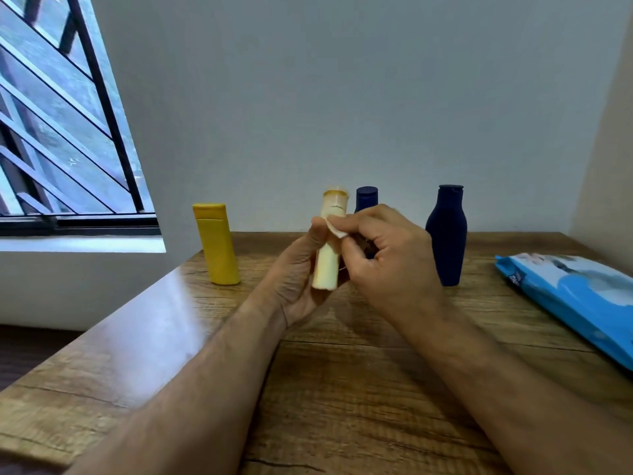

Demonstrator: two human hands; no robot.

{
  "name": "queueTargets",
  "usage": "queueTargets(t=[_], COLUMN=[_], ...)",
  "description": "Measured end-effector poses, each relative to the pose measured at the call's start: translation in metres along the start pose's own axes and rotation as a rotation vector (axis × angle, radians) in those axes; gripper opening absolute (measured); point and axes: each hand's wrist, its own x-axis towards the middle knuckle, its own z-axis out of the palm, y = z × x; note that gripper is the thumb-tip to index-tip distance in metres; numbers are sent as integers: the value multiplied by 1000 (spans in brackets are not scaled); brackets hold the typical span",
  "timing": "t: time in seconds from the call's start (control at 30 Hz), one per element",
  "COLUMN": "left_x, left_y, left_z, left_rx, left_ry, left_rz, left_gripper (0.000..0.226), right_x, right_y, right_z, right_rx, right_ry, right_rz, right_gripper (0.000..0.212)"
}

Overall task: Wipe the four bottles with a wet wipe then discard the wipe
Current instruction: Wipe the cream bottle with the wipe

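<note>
My left hand (297, 279) grips a pale cream bottle (328, 265) upright above the wooden table (342, 389). My right hand (383, 255) pinches a white wet wipe (336, 229) against the bottle's upper side. A yellow bottle (218, 243) stands at the back left. A dark blue bottle (446, 234) stands at the back right. Behind my hands, only the cap and shoulder of a second dark blue bottle (366, 197) show.
A blue pack of wet wipes (575, 296) lies flat at the table's right edge. A grey wall runs right behind the bottles. A barred window (61, 132) is at the left, beyond the table's left edge.
</note>
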Motion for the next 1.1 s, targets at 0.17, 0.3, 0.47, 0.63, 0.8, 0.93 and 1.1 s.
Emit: queueTargets(t=[0.17, 0.3, 0.47, 0.63, 0.8, 0.93, 1.1], left_x=[5, 3, -3, -8, -12, -10, -13], left_y=[4, 11, 14, 17, 19, 22, 14], left_z=[-9, -12, -11, -6, -7, -7, 7], left_rx=[37, 56, 62, 107, 47, 49, 76], left_ry=[81, 61, -14, 2, 80, 91, 49], left_rz=[82, 79, 45, 42, -11, -52, -9], left_gripper=[44, 55, 78, 68, 58, 70, 69], right_x=[-1, 1, 1, 1, 1, 3, 5], right_y=[1, 1, -2, -4, -1, -4, -4], right_z=[-4, -8, -8, -4, -10, -13, -11], right_rx=[23, -17, -69, -64, -63, -78, -118], right_ry=[-193, -266, -92, -37, -337, -427, -46], right_rz=[-18, -69, -93, -78, 54, 31, -5], right_gripper=[16, 16, 19, 19, 20, 20, 19])
